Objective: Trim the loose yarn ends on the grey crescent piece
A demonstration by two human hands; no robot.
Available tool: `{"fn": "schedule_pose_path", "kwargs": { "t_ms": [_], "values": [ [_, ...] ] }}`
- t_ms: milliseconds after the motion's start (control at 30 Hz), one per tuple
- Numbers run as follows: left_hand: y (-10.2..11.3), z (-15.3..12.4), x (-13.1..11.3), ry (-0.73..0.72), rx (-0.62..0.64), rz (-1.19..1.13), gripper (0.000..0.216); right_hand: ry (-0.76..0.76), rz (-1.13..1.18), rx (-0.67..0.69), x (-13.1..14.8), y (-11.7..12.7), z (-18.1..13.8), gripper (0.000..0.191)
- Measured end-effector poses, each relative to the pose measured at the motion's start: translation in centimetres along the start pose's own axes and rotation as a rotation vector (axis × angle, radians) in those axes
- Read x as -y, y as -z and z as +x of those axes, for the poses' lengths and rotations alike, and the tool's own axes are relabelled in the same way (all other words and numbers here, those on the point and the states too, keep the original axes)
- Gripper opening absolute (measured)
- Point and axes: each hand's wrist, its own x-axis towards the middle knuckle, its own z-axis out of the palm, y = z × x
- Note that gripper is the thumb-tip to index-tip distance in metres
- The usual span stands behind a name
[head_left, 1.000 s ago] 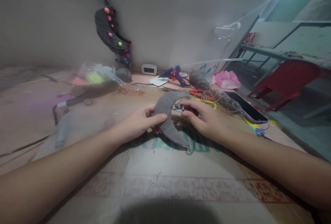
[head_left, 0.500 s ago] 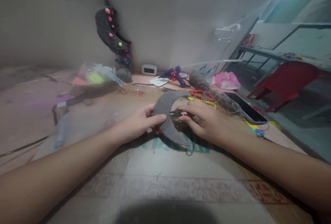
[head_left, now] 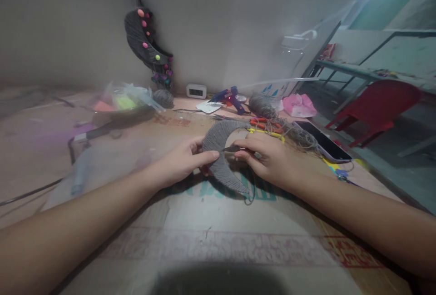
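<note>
A crescent wrapped in grey yarn stands just above the table, its hollow facing right. My left hand grips its outer curve, thumb on the front and fingers behind. In my right hand is a small dark pointed two-jawed tool, its jaws together and its tip at the crescent's inner edge. My fingers hide its handles, and I cannot tell whether it is scissors or pliers. A loose yarn end curls from the crescent's lower point.
Behind my hands lie red-handled tools, tangled grey yarn, a phone and a blue glue gun. A digital clock stands by the wall. A bowl sits left; a decorated dark crescent hangs above.
The jaws of the tool in my right hand were slightly apart and are now together. Both hands and the grey crescent have stayed almost in place.
</note>
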Motion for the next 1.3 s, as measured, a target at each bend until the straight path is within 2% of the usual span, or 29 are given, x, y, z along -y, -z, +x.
{"fn": "schedule_pose_path", "kwargs": {
  "t_ms": [1000,1300],
  "values": [
    [0.06,0.11,0.05,-0.029,0.016,-0.066,0.014,0.026,0.011,-0.033,-0.23,-0.15,-0.05,0.025],
    [0.16,0.11,0.16,-0.024,-0.005,-0.020,0.016,0.039,0.018,-0.059,-0.36,-0.43,-0.24,0.026]
  ]
}}
